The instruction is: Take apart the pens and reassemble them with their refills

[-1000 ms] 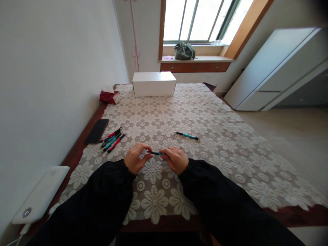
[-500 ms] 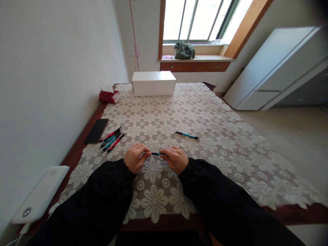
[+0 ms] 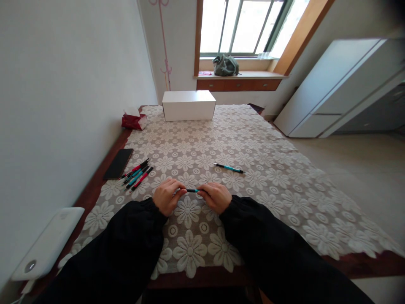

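Observation:
Between my two hands a black and teal pen (image 3: 191,191) lies level, just over the tablecloth. My left hand (image 3: 168,196) pinches its left end between thumb and fingers. The right end is pinched by my right hand (image 3: 215,196), so only the pen's middle shows. Beyond my right hand, a teal and black mechanical pencil (image 3: 228,168) rests on the cloth with its silver tip to the left. Several red, teal and black pens (image 3: 138,175) lie in a loose bunch to the left of my left hand.
A black phone (image 3: 118,164) and a white power bank (image 3: 49,242) with a cable lie along the left edge. Farther back are a red tissue pack (image 3: 134,122) and a white box (image 3: 189,106). Lace cloth (image 3: 262,147) covers the table, with a wall on the left.
My hands keep the same pinch on the pen. The whole view has shifted very slightly; nothing on the table has moved.

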Demonstrator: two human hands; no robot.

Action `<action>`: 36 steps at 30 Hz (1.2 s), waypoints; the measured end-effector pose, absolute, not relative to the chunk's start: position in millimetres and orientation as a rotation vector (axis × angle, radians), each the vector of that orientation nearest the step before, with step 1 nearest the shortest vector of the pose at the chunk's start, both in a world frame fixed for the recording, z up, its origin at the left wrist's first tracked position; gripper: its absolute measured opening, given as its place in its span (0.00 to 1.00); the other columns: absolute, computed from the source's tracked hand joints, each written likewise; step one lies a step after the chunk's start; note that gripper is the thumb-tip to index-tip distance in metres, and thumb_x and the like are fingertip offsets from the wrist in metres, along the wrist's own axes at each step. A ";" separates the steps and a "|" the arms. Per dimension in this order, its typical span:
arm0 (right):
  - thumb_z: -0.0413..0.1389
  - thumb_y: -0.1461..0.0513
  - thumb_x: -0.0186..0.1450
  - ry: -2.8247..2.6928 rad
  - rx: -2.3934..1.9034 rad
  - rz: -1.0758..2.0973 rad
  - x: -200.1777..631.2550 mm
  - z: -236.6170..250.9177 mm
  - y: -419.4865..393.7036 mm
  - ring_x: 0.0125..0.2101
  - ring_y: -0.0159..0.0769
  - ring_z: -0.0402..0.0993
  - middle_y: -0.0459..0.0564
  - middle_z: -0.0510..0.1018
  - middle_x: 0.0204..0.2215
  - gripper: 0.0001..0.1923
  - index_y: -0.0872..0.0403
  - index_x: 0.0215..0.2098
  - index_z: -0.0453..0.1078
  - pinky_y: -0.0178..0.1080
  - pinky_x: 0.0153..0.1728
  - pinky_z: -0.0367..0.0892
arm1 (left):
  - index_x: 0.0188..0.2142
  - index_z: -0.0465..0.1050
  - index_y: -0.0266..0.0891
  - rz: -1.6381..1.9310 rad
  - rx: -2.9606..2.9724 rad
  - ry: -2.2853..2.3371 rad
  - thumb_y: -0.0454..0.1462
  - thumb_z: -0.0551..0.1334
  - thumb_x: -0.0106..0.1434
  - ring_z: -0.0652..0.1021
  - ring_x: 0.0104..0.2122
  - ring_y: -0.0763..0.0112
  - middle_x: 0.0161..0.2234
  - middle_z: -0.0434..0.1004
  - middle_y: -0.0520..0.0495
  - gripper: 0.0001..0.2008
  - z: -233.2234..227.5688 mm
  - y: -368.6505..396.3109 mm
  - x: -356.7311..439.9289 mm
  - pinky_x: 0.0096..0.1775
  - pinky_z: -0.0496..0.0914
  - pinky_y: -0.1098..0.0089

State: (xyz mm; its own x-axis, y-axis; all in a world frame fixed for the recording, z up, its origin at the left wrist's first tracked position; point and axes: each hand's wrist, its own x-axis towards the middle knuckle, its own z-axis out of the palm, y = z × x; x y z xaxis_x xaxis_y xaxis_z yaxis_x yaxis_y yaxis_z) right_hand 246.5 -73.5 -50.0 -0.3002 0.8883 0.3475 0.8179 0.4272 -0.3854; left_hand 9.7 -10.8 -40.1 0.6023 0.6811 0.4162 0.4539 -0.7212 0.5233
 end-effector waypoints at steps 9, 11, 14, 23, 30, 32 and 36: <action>0.60 0.62 0.68 -1.928 -1.888 -0.214 326.0 -43.5 -49.6 0.43 0.46 0.72 0.52 0.80 0.38 0.05 0.50 0.41 0.77 0.45 0.42 0.64 | 0.42 0.76 0.41 0.884 2.424 1.121 0.38 0.61 0.67 0.79 0.43 0.59 0.41 0.82 0.45 0.07 -39.3 -2.1 3.3 0.48 0.72 0.58; 0.60 0.63 0.68 -1.882 -2.007 -0.211 337.2 -43.4 -47.8 0.44 0.46 0.72 0.52 0.80 0.40 0.05 0.50 0.41 0.78 0.44 0.44 0.64 | 0.43 0.76 0.41 0.873 2.443 1.155 0.39 0.61 0.67 0.79 0.44 0.58 0.41 0.82 0.45 0.08 -37.0 -0.9 2.0 0.50 0.71 0.58; 0.59 0.62 0.69 -1.863 -2.086 -0.196 341.2 -43.1 -46.3 0.46 0.46 0.71 0.51 0.80 0.42 0.06 0.50 0.42 0.78 0.44 0.45 0.63 | 0.43 0.77 0.40 0.873 2.459 1.217 0.40 0.61 0.67 0.79 0.45 0.57 0.41 0.82 0.45 0.09 -34.8 2.3 -0.7 0.51 0.71 0.58; 0.58 0.59 0.69 -1.831 -2.087 -0.267 338.7 -49.4 -42.6 0.51 0.49 0.68 0.54 0.78 0.52 0.16 0.51 0.54 0.74 0.47 0.49 0.60 | 0.42 0.77 0.41 0.764 2.524 1.456 0.41 0.59 0.67 0.78 0.47 0.54 0.43 0.83 0.43 0.11 -23.3 21.3 -16.2 0.49 0.69 0.57; 0.55 0.63 0.69 -1.845 -2.123 -0.229 354.7 -52.5 -40.6 0.49 0.47 0.70 0.52 0.80 0.49 0.12 0.48 0.48 0.78 0.48 0.49 0.59 | 0.48 0.74 0.41 0.564 2.542 1.778 0.38 0.59 0.63 0.76 0.48 0.51 0.47 0.80 0.42 0.14 -18.7 37.2 -36.4 0.49 0.68 0.56; 0.55 0.63 0.69 -1.849 -2.120 -0.218 362.6 -53.1 -39.7 0.48 0.46 0.71 0.51 0.80 0.49 0.12 0.47 0.46 0.78 0.47 0.49 0.59 | 0.48 0.74 0.40 0.507 2.526 1.821 0.37 0.60 0.61 0.76 0.49 0.51 0.47 0.79 0.41 0.15 -19.6 40.6 -41.1 0.51 0.68 0.56; 0.55 0.63 0.68 -1.879 -2.084 -0.204 375.8 -56.7 -37.9 0.48 0.45 0.72 0.50 0.81 0.48 0.12 0.47 0.46 0.78 0.47 0.50 0.59 | 0.49 0.73 0.40 0.450 2.492 1.879 0.36 0.59 0.60 0.76 0.51 0.49 0.49 0.78 0.40 0.16 -19.7 43.6 -45.3 0.51 0.68 0.54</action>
State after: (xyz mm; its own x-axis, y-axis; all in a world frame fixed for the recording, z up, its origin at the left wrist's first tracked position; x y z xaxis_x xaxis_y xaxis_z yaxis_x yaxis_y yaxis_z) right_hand 375.8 -37.9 -56.7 0.1211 0.9398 0.3195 0.9864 -0.0780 -0.1446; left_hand -45.3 43.6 -19.7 0.2492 0.9401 0.2325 0.9434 -0.2899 0.1609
